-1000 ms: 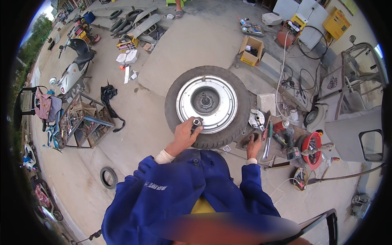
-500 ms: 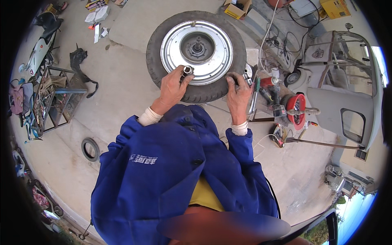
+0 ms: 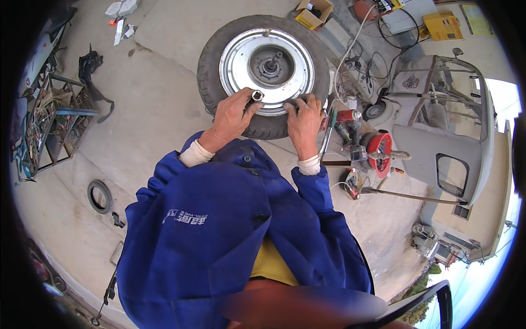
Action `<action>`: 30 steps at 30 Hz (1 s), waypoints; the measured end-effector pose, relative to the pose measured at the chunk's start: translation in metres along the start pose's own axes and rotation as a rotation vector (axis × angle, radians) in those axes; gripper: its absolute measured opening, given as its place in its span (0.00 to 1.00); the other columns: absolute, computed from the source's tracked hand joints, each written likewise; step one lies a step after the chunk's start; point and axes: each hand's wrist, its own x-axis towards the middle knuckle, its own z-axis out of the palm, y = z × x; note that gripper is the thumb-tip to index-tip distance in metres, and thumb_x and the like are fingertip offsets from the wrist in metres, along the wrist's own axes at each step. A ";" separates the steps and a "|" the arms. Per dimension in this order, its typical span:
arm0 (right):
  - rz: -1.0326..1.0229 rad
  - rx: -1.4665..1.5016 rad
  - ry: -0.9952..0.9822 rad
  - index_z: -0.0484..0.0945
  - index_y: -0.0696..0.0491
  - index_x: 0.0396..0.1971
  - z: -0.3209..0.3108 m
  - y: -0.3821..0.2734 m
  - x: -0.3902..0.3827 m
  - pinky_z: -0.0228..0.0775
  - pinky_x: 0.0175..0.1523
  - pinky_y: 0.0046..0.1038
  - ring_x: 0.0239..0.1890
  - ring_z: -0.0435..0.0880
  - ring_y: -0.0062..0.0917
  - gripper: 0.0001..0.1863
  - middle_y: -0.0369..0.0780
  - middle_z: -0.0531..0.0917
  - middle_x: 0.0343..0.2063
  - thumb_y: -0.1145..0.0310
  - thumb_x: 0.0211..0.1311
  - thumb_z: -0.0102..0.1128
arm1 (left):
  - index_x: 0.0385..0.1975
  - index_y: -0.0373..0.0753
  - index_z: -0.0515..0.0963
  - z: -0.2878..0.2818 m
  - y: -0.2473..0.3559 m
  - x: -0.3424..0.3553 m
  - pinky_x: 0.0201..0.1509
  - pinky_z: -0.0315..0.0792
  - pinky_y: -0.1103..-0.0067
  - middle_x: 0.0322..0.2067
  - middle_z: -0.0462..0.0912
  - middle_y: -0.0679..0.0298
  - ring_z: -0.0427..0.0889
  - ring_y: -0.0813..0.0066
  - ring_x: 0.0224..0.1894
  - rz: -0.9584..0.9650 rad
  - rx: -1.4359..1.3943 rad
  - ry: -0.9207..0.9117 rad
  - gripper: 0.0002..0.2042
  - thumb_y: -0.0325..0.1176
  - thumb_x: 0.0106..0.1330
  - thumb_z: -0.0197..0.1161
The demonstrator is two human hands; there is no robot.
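Note:
A wheel with a black tire and silver rim lies flat in front of me, a hub with a threaded axle at its centre. My left hand is closed on a metal socket, held over the rim's near side with its open end up. Just right of it, my right hand has its fingers curled at the rim's lower right edge; whether anything is in them is hidden.
Right of the wheel are tools with a cordless drill, a red basin, a hose, a cardboard box and a grey vehicle. Left are a metal tool rack, black plastic and a loose tire.
My right hand has moved from the tools right of the wheel up and left onto the rim, beside my left hand. The socket stays in my left hand. The whole view has shifted.

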 end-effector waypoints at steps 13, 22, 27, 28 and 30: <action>-0.064 -0.122 0.014 0.91 0.53 0.42 -0.006 -0.010 0.000 0.72 0.60 0.54 0.58 0.82 0.40 0.16 0.41 0.84 0.52 0.56 0.65 0.75 | 0.46 0.35 0.81 -0.004 0.004 0.003 0.39 0.78 0.63 0.37 0.86 0.52 0.86 0.46 0.37 -0.004 -0.007 -0.014 0.11 0.35 0.74 0.72; -0.023 0.345 0.360 0.90 0.57 0.41 -0.023 0.026 -0.007 0.77 0.53 0.39 0.47 0.86 0.41 0.11 0.44 0.85 0.45 0.67 0.65 0.77 | 0.46 0.35 0.82 0.000 0.003 0.001 0.39 0.78 0.66 0.36 0.87 0.54 0.86 0.51 0.35 -0.018 0.038 -0.010 0.11 0.35 0.74 0.72; 0.298 0.359 0.401 0.90 0.55 0.42 0.020 0.131 -0.029 0.77 0.55 0.43 0.49 0.86 0.44 0.09 0.48 0.85 0.46 0.67 0.67 0.75 | 0.47 0.34 0.83 0.003 0.007 0.004 0.39 0.78 0.68 0.35 0.88 0.55 0.87 0.55 0.34 0.015 0.055 0.013 0.11 0.34 0.74 0.73; 0.364 0.292 0.360 0.91 0.55 0.43 0.039 0.158 -0.037 0.78 0.56 0.44 0.50 0.86 0.45 0.10 0.49 0.85 0.47 0.66 0.67 0.75 | 0.46 0.34 0.83 0.004 0.006 0.004 0.39 0.79 0.68 0.36 0.88 0.56 0.87 0.56 0.35 -0.016 0.093 -0.009 0.10 0.33 0.73 0.73; 0.484 0.206 0.269 0.91 0.53 0.44 0.075 0.205 -0.053 0.78 0.57 0.46 0.51 0.86 0.48 0.11 0.51 0.86 0.49 0.64 0.67 0.74 | 0.46 0.34 0.84 0.006 0.008 0.005 0.42 0.80 0.69 0.37 0.89 0.56 0.88 0.55 0.36 -0.038 0.061 -0.010 0.09 0.30 0.73 0.72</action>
